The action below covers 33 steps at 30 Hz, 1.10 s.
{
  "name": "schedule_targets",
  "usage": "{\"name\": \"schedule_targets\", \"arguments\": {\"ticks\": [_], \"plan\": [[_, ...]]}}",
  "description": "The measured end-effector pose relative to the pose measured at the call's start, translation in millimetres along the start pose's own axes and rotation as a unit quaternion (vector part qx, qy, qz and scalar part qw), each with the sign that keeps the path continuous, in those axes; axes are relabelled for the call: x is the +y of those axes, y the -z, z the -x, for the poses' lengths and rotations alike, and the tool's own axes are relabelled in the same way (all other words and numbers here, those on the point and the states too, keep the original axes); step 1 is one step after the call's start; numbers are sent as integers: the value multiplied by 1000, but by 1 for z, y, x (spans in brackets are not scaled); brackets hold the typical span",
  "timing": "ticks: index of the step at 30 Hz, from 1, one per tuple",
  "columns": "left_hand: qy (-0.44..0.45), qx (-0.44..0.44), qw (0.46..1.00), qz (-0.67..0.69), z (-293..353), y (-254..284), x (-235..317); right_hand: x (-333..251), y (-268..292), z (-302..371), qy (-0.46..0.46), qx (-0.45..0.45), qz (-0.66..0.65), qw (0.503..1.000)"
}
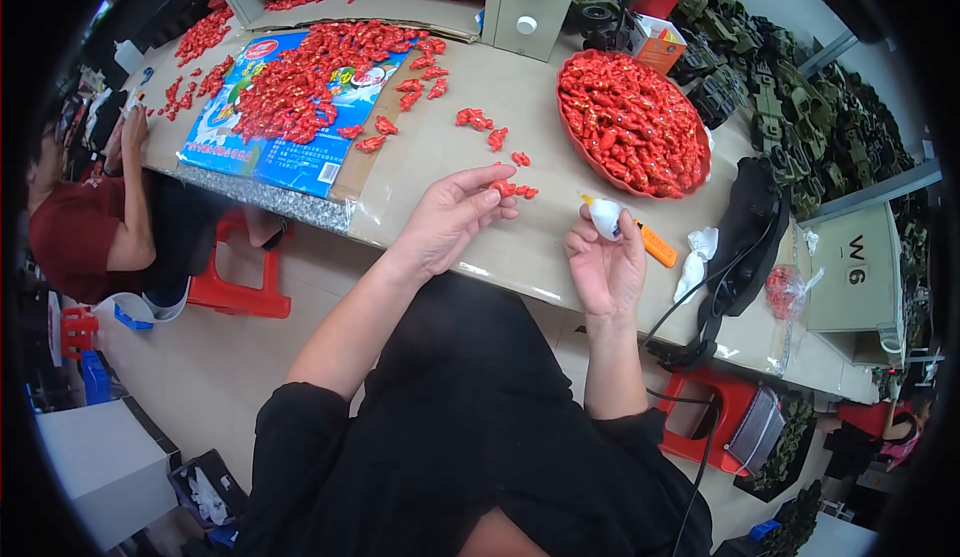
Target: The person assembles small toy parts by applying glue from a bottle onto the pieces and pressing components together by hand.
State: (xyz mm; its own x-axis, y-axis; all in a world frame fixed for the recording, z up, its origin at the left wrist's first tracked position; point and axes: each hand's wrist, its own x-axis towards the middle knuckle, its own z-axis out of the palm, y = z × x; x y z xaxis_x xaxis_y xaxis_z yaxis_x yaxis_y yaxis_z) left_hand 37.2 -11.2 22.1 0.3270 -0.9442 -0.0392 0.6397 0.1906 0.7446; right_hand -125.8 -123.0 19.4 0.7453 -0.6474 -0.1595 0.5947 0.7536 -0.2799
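Though it is small, a red piece (514,190) — glossy, knobbly, elongated

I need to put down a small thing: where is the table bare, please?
Bare table lies between left hand and right hand, also between left hand and blue sheet. It is crowded on the sheet, under red pieces, and right of the right hand: orange tool, black bag.

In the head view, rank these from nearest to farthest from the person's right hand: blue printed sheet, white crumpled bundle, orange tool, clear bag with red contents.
1. Orange tool: just right of the right hand.
2. White crumpled bundle: farther right.
3. Clear bag with red contents: right, beyond the bundle.
4. Blue printed sheet: far to the left.
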Motion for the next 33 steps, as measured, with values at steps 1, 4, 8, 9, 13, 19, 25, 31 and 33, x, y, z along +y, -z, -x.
{"name": "schedule_targets", "arguments": {"ticks": [1, 4, 8, 9, 13, 19, 25, 31, 33], "plan": [[-15, 13, 1000, -15, 0, -1, -2, 0, -1, -1, 2, 2, 0, 1000], [-29, 20, 999, -24, -1, -2, -7, 1, 0, -3, 21, 6, 19, 1000], [-28, 13, 999, -15, -1, -7, -9, 1, 2, -7, 12, 11, -18, 1000], [-26, 12, 999, -14, 0, -7, -7, 1, 2, -8, 5, 11, -24, 1000], [24, -3, 999, -41, 5, 0, -4, 3, 4, -7, 5, 22, -15, 1000], [-16, -3, 1000, -1, 6, 7, -11, 5, 1, -4, 12, 20, 6, 1000], [-30, -2, 999, 18, 7, 7, -12, 16, -19, 19, -37, 38, -23, 998], [-45, 11, 999, -11, 8, 8, -14, 33, -47, 56, -187, -201, -31, 961], [-52, 10, 998, -23, 9, 7, -14, 34, -51, 60, -202, -216, -35, 955]]}}
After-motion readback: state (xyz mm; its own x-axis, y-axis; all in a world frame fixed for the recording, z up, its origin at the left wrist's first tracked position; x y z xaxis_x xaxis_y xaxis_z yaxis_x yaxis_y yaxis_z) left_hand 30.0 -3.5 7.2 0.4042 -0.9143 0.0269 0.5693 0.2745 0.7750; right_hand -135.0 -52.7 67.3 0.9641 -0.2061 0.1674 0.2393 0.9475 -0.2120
